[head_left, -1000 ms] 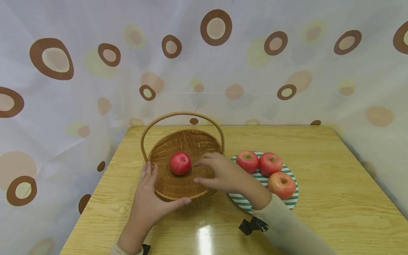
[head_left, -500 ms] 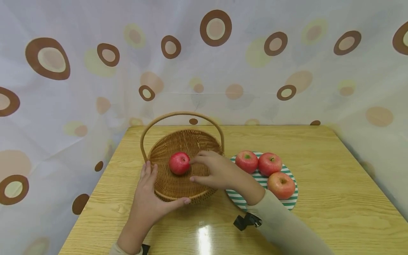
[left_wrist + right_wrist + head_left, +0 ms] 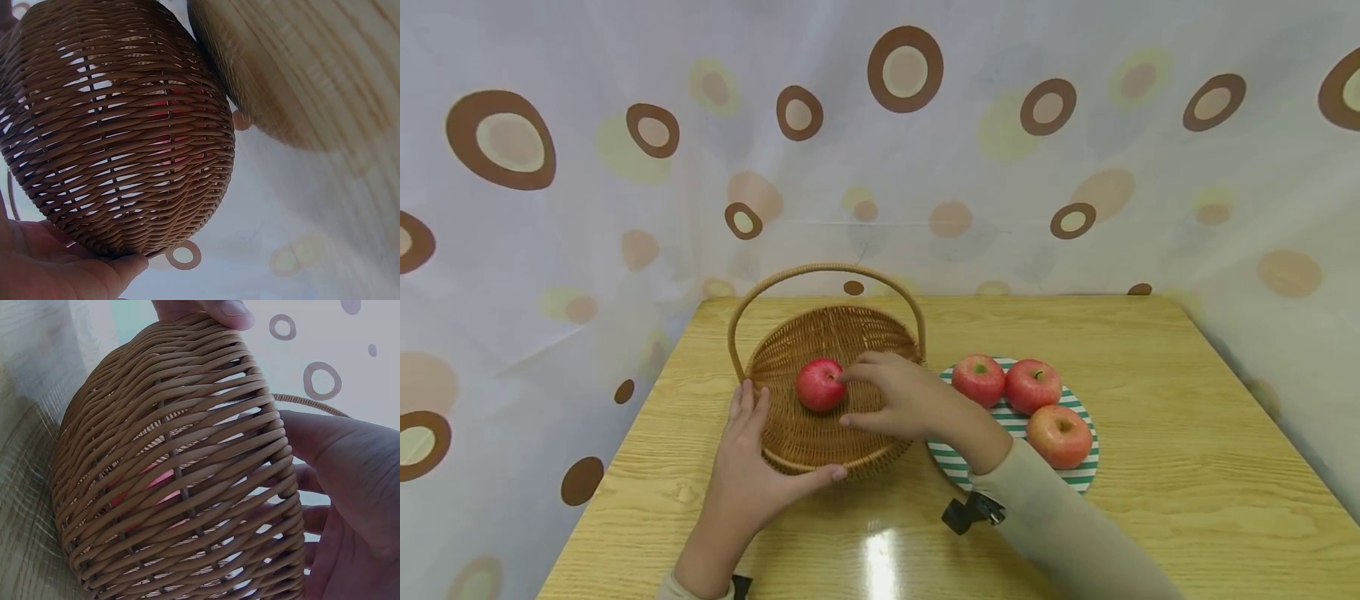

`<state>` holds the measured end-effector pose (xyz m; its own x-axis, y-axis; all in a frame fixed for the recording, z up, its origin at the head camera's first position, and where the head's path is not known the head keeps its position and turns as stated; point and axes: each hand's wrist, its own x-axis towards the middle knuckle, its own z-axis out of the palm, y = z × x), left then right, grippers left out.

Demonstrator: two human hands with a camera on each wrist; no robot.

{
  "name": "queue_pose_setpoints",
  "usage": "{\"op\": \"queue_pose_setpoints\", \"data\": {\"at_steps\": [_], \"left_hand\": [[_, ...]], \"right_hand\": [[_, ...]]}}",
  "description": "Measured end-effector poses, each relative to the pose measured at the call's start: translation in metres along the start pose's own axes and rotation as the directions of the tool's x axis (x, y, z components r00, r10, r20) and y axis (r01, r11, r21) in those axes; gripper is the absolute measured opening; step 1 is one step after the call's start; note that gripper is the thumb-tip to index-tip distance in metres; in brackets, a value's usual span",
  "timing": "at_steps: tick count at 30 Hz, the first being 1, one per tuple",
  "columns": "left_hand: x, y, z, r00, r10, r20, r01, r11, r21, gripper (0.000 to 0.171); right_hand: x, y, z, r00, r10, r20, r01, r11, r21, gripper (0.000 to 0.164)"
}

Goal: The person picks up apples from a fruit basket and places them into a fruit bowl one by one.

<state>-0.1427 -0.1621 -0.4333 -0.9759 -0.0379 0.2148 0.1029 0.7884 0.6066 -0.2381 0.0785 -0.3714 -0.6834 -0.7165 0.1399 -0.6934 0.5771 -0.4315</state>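
Note:
A brown wicker basket (image 3: 805, 437) with an arched handle stands on the table, and a red apple (image 3: 818, 385) lies inside it. My left hand (image 3: 751, 475) touches the basket's near left side, fingers extended along the left rim and thumb by the front rim. In the left wrist view its thumb meets the rim. My right hand (image 3: 898, 396) is inside the basket, right of the apple, with thumb and fingers apart. Its fingertips overlap the apple's right edge; whether they touch it is unclear. In the right wrist view, fingers show partly hidden behind the weave.
Right of the basket is a round plate with green and white stripes (image 3: 1082, 481). It bears three apples (image 3: 1060, 437). The wooden table (image 3: 1180, 433) backs onto a patterned curtain (image 3: 970, 167). My right forearm crosses the plate's near left edge.
My right hand has moved left inside the basket, nearer the apple. The left hand keeps its place at the rim, and the apple and basket have not visibly moved.

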Motion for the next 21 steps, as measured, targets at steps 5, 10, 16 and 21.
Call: {"op": "queue_pose_setpoints", "data": {"at_steps": [5,10,16,21], "left_hand": [[-0.001,0.000,-0.001,1.000,-0.009,0.006,0.009,1.000,-0.002,0.147],[0.000,0.000,0.000,1.000,-0.001,0.002,0.001,1.000,-0.002,0.147],[0.000,-0.002,0.001,1.000,-0.001,-0.004,0.001,1.000,-0.005,0.147],[-0.001,-0.001,0.001,1.000,-0.003,0.000,0.003,1.000,-0.008,0.147]], "right_hand": [[0.005,-0.002,-0.002,1.000,-0.008,0.004,0.008,1.000,-0.007,0.055],[0.010,-0.002,-0.001,1.000,0.014,0.019,-0.014,1.000,-0.019,0.057],[0.015,-0.003,0.000,0.999,0.021,0.028,-0.020,0.999,-0.036,0.060],[0.020,-0.002,0.003,0.999,0.020,0.031,-0.018,0.999,-0.042,0.060]]}}
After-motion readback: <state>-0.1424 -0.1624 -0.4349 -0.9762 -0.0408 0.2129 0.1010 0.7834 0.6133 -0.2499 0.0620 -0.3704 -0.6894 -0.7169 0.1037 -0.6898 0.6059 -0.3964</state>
